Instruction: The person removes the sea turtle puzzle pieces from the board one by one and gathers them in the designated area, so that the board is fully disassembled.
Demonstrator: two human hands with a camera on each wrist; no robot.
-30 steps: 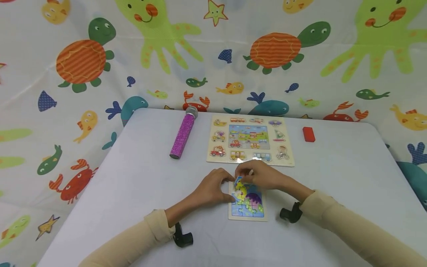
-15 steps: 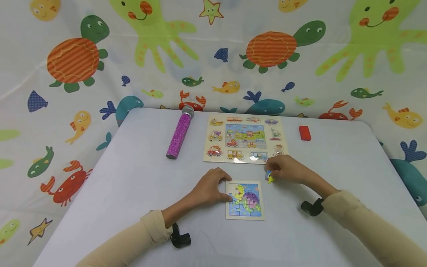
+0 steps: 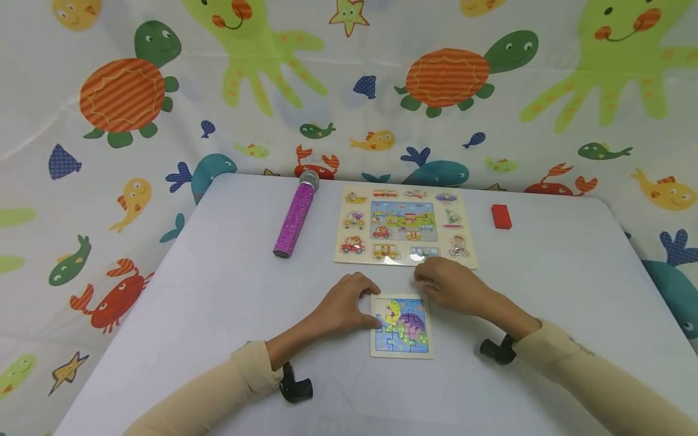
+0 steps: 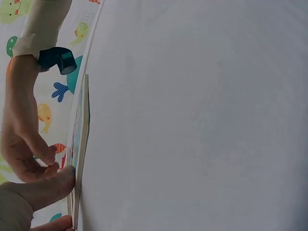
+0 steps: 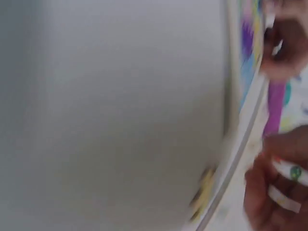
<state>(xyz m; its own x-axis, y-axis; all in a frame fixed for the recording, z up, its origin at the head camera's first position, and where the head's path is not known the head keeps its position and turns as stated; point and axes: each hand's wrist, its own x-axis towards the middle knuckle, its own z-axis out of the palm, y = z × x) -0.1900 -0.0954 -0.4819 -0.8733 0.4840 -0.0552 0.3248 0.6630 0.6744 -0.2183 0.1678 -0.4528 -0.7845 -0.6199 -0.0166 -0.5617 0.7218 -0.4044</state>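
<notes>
A small square jigsaw puzzle (image 3: 403,333) with a yellow and purple sea picture lies flat in its pale wooden frame. My left hand (image 3: 345,306) grips the frame's left side, thumb on the edge and fingers at the top-left corner. Just off the puzzle's upper right corner, my right hand (image 3: 455,287) hovers with loosely curled fingers. In the left wrist view a gap shows between its thumb (image 4: 45,154) and fingers, with nothing in it. A blurred yellow and dark shape (image 5: 204,192) lies near that hand in the right wrist view.
Behind the hands lies a larger wooden vehicle puzzle board (image 3: 351,236). A glittery pink microphone (image 3: 294,221) is to its left and a red block (image 3: 501,217) to its right. A sea-animal cloth (image 3: 360,72) hangs behind the white table (image 3: 240,272).
My right hand lifted a puzzle piece away to the right, then came back left towards the puzzle with no piece visible in it. The left hand stayed on the frame.
</notes>
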